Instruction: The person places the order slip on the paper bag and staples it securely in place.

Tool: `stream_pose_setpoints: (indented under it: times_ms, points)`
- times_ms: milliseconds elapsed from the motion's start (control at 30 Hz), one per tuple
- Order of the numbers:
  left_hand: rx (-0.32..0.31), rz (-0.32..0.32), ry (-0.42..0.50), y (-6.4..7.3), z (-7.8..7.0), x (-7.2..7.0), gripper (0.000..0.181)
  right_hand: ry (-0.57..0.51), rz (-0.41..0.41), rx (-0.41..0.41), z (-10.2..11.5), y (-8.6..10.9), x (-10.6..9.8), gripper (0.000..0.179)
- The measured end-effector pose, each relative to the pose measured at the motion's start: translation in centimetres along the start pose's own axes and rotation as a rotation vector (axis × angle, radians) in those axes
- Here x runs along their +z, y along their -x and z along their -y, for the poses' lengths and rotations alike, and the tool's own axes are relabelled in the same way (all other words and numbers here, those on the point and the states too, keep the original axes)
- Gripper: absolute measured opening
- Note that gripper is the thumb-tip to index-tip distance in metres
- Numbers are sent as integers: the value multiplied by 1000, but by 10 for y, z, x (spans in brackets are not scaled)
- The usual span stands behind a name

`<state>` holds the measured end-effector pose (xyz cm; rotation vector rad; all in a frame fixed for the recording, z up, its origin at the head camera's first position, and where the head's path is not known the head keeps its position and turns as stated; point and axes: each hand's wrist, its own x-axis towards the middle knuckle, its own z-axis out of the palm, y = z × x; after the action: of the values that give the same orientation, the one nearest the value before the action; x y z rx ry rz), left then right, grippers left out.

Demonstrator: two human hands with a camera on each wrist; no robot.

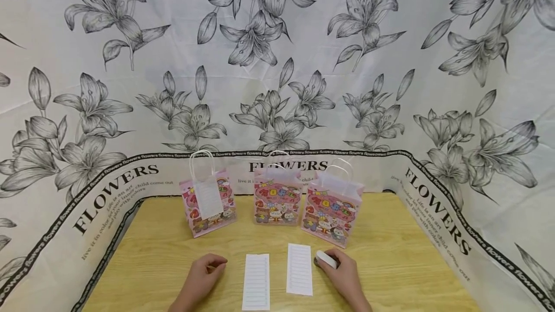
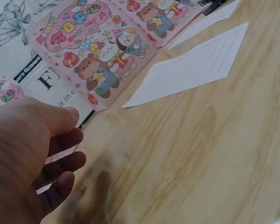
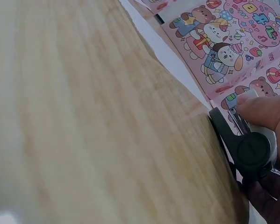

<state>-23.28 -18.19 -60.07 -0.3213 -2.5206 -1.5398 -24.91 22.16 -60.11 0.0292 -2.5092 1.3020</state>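
My right hand (image 1: 347,276) grips a small white and dark stapler (image 1: 326,259) at the right of the table. In the right wrist view the thumb lies on the white top of the stapler, and its dark round-ended part faces the camera. A lined white paper slip (image 1: 299,273) lies just left of the stapler, and a second lined slip (image 1: 257,285) lies nearer the left hand. My left hand (image 1: 204,273) holds nothing, its fingers loosely bent close over the table. In the left wrist view its thumb and fingertips stand apart.
Three pink cartoon paper bags stand in a row behind: the left bag (image 1: 227,206) with a lined slip (image 1: 210,200) hanging on its front, the middle bag (image 1: 277,203), and the right bag (image 1: 331,211). White flower-printed cloth (image 1: 277,85) surrounds the wooden table (image 1: 403,254).
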Motion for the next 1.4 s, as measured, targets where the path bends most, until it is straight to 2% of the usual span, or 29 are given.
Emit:
stream_pose_setpoints:
  times_ms: [100, 267, 533, 600, 733, 900, 1067, 1200, 1300, 1400]
  points:
    - [36, 16, -19, -7, -3, 5, 8, 13, -22, -2, 3, -2, -2, 22]
    - [94, 41, -37, -27, -8, 12, 9, 33, -30, -25, 6, -11, -5, 22]
    - [106, 121, -102, -57, -12, 22, 12, 2, -21, -22, 5, -15, -6, 26]
    - [89, 141, -118, -61, -11, 24, 13, -16, -4, 1, 4, -14, -6, 28]
    - [62, 185, -162, -66, -7, 27, 21, -33, 12, 27, 4, -9, -5, 30]
    - [33, 223, -265, -73, -6, 31, 31, -4, -32, -40, 6, -6, -6, 30]
    - [25, 266, -318, -83, -6, 35, 22, 2, -71, -52, 5, -5, -11, 32]
    - [34, 281, -303, -84, -5, 37, 15, 15, -55, -20, 2, -3, -13, 33]
    - [20, 307, -288, -80, -4, 36, 13, 76, -67, -69, 4, 1, -13, 32]
    - [10, 329, -272, -76, -5, 35, 13, 131, -123, -162, 12, 2, -13, 28]
